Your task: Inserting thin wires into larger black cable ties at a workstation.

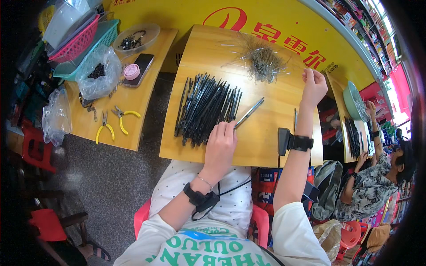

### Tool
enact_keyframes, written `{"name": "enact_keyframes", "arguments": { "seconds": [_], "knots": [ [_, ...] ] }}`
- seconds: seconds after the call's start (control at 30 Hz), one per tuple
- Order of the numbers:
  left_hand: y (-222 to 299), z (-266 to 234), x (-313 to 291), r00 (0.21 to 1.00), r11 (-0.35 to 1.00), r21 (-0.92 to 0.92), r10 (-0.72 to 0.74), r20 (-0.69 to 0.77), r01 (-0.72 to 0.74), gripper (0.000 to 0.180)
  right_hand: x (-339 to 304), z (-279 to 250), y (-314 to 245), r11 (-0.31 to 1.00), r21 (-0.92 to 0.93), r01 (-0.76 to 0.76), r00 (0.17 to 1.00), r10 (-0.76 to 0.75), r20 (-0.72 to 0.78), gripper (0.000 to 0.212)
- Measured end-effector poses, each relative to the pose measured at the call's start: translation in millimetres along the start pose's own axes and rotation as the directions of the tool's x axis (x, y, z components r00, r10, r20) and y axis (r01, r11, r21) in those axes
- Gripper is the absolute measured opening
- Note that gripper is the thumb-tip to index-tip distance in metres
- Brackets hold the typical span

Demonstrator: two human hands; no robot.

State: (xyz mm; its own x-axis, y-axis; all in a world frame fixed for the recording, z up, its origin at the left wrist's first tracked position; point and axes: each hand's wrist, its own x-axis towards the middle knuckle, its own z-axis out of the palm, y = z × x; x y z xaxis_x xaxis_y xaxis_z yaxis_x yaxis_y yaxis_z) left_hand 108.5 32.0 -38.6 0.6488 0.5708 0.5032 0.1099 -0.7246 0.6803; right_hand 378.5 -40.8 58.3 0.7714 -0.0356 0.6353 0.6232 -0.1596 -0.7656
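Note:
My left hand [220, 144] is curled closed at the table's near edge. From its fingertips a slim dark-and-silver stick [250, 112] slants up to the right. Just left of that hand lies a thick pile of long, thin black sticks [202, 106], roughly side by side. My right hand [314, 86] is raised over the table's right side with its fingertips pinched together. What they hold, if anything, is too fine to make out. Near it, at the far side, is a tangled heap of thin, wire-like pieces [262, 64].
On the left table [128, 104] are two yellow-handled pliers [105, 128] [125, 119], a phone [144, 66], a pink round container [131, 72], a clear bag [95, 75] and a clear bowl [148, 33]. Stacked baskets [80, 37] stand behind. At right a person [372, 186] works at another table.

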Motion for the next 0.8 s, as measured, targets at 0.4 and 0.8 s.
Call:
{"name": "enact_keyframes", "arguments": {
  "seconds": [0.4, 0.8],
  "knots": [
    [-1, -8, -3, 0.998, 0.990, -0.142, 0.032, 0.057, -0.024, 0.031, -110, -64, -59, 0.620, 0.413, -0.667, 0.735, 0.455, 0.504, 0.015],
    [47, -76, -21, 0.969, 0.742, -0.666, -0.215, -0.118, 0.083, 0.029, -179, -122, -132, 0.569, 0.555, -0.607, 0.762, 0.217, 0.611, 0.027]
  ]
}}
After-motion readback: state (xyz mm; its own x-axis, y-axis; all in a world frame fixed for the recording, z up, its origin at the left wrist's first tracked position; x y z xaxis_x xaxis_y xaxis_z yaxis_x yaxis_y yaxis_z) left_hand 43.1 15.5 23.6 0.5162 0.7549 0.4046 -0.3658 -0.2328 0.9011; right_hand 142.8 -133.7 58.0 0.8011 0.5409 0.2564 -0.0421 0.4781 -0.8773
